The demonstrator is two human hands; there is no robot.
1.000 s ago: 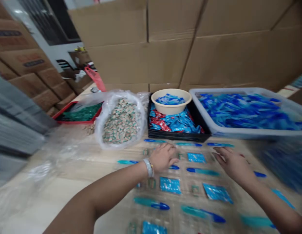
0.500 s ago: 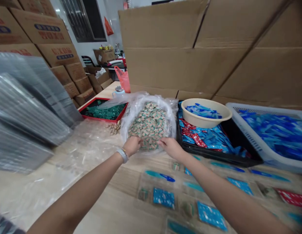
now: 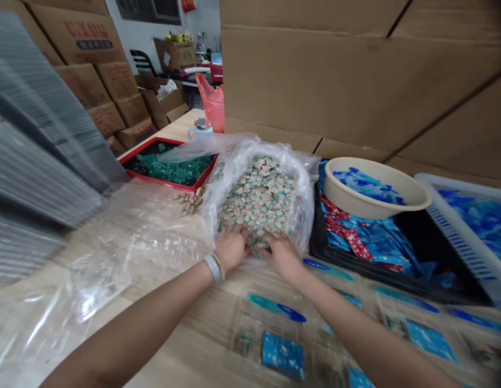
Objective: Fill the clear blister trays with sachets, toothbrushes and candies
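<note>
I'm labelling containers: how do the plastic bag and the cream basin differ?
The plastic bag is crumpled and translucent; the cream basin smooth and opaque. The bag holds small beige-and-green packets, the basin blue pieces. The left hand and right hand are at the bag, not the basin. Both are open on top.

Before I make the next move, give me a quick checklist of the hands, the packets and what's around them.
1. Left hand at the green-and-tan packets: ok.
2. Right hand at the same packets: ok.
3. Packets held in either hand: cannot tell, grip partly hidden.
4. Plastic bag open at the top: ok.
5. Beige basin apart from both hands: ok.
6. Plastic sheeting off the tabletop: not ok, it lies at the left.
</note>
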